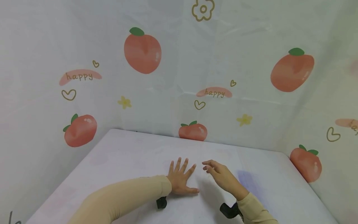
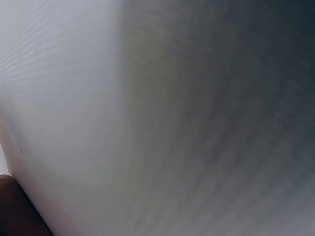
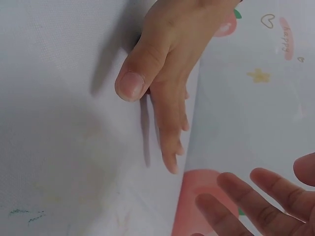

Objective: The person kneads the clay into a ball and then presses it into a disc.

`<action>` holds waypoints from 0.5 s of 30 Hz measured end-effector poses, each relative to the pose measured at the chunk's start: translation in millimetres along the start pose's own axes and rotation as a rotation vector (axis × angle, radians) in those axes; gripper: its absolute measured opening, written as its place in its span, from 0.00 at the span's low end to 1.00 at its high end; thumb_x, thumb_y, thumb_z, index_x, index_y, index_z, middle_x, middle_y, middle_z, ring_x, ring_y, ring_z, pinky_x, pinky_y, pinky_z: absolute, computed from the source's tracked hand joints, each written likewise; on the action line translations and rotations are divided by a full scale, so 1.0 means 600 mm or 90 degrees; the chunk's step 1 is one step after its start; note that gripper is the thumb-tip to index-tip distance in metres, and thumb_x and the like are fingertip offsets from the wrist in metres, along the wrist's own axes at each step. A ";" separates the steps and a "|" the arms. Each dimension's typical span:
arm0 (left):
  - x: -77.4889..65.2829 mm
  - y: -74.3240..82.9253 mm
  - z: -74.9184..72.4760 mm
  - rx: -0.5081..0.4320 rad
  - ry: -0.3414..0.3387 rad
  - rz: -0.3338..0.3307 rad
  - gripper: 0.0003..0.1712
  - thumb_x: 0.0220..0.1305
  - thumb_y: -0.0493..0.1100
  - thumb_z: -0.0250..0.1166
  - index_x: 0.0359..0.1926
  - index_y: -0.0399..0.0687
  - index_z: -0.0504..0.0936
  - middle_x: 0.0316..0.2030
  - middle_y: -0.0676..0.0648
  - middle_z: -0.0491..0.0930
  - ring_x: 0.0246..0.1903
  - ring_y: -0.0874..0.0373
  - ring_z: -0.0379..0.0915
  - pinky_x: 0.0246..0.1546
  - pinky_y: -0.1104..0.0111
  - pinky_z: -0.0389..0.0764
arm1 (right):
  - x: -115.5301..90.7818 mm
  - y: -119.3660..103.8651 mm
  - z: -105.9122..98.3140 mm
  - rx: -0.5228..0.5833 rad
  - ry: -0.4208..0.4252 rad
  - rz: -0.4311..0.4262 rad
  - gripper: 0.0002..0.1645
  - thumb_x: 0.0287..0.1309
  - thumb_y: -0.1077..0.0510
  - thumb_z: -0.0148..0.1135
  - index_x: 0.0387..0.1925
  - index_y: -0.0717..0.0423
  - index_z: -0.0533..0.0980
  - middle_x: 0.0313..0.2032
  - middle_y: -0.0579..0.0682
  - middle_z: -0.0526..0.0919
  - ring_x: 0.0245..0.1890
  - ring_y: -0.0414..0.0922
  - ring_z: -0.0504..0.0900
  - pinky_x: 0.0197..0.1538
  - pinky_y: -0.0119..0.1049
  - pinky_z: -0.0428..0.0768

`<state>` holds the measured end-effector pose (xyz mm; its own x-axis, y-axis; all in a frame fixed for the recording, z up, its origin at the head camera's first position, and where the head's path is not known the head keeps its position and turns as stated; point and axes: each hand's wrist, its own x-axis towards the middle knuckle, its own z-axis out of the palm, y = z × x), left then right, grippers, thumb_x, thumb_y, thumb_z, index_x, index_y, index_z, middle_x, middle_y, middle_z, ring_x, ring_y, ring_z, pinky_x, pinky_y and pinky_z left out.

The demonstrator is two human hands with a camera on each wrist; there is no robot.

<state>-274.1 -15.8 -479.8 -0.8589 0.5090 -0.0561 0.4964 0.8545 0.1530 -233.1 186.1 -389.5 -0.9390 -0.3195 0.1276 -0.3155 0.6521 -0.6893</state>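
My left hand (image 1: pixel 180 181) lies palm down on the white tabletop (image 1: pixel 134 149), its fingers spread and straight, thumb pointing right. To its right, my right hand (image 1: pixel 222 176) hovers over the table with fingers loosely bent and nothing in them. A gap separates the two hands. In the right wrist view, the left hand's thumb and fingers show beside the surface, and the right hand's fingers (image 3: pixel 256 201) reach in at the lower right. The left wrist view holds mostly a blurred, shadowed pale surface, with a dark brown patch at the lower left that I cannot identify.
A white backdrop (image 1: pixel 173 56) printed with red fruit, hearts and "happy" labels rises behind and beside the table. A bluish-purple stain (image 1: pixel 249 180) marks the tabletop right of the right hand. Black wrist devices sit at the left cuff (image 1: pixel 161 203) and right cuff (image 1: pixel 230 210).
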 end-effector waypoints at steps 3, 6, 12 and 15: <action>-0.003 0.003 -0.010 -0.001 -0.001 -0.001 0.58 0.50 0.85 0.46 0.77 0.68 0.42 0.77 0.44 0.36 0.75 0.39 0.27 0.70 0.38 0.35 | 0.002 0.001 0.001 -0.001 -0.004 -0.002 0.15 0.72 0.56 0.49 0.53 0.55 0.77 0.45 0.57 0.85 0.44 0.53 0.83 0.45 0.48 0.82; -0.007 0.005 -0.014 0.003 0.003 -0.003 0.58 0.51 0.85 0.46 0.77 0.67 0.43 0.77 0.43 0.38 0.75 0.40 0.29 0.70 0.40 0.36 | 0.002 0.004 0.004 -0.002 -0.010 0.001 0.16 0.72 0.56 0.48 0.54 0.54 0.76 0.45 0.57 0.85 0.44 0.52 0.83 0.45 0.49 0.82; -0.003 0.002 0.000 0.007 0.020 -0.004 0.58 0.51 0.85 0.44 0.77 0.66 0.43 0.77 0.43 0.39 0.75 0.41 0.30 0.71 0.42 0.37 | -0.003 0.010 0.011 0.002 -0.014 0.005 0.16 0.72 0.56 0.49 0.54 0.56 0.76 0.45 0.57 0.85 0.44 0.53 0.83 0.46 0.51 0.81; -0.001 0.000 -0.001 -0.004 0.020 0.000 0.58 0.53 0.84 0.44 0.77 0.64 0.42 0.77 0.42 0.39 0.76 0.42 0.30 0.72 0.43 0.36 | -0.004 0.012 0.012 0.001 -0.014 0.008 0.16 0.71 0.56 0.49 0.53 0.56 0.76 0.45 0.57 0.85 0.44 0.52 0.84 0.45 0.50 0.81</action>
<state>-273.5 -16.0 -479.0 -0.8627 0.5051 -0.0257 0.4953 0.8541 0.1589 -232.2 186.2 -399.9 -0.9398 -0.3260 0.1026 -0.3029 0.6555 -0.6918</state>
